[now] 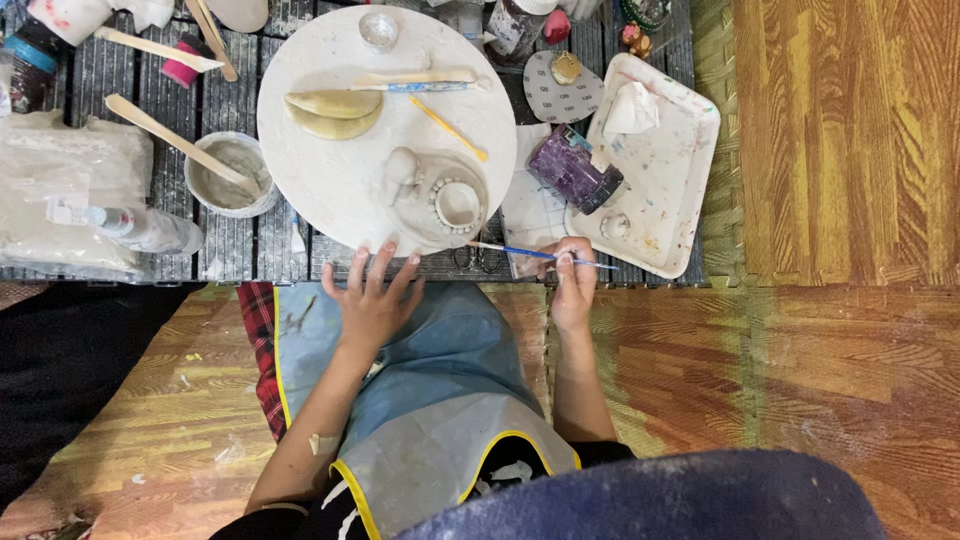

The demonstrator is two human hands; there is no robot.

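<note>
Brush (535, 254), thin and blue-handled, lies level along the counter's near edge, pinched in the right hand (573, 287), whose fingers are closed together on the handle. Its tip points left toward the clay piece (440, 195), a pale ring-shaped form with a beaded rim and a small figure beside it. That piece sits on the near part of a round white board (330, 160) at mid-counter. Left hand (372, 297) is spread, fingers apart, holding nothing; its fingertips touch the board's near rim. Two curved clay slabs (335, 112) and wooden tools (420, 78) lie farther back on the board. A small bowl (232, 175) with a wooden stick stands left of the board. A purple jar (572, 168) lies on its side against a white tray (675, 170) toward the right edge.
</note>
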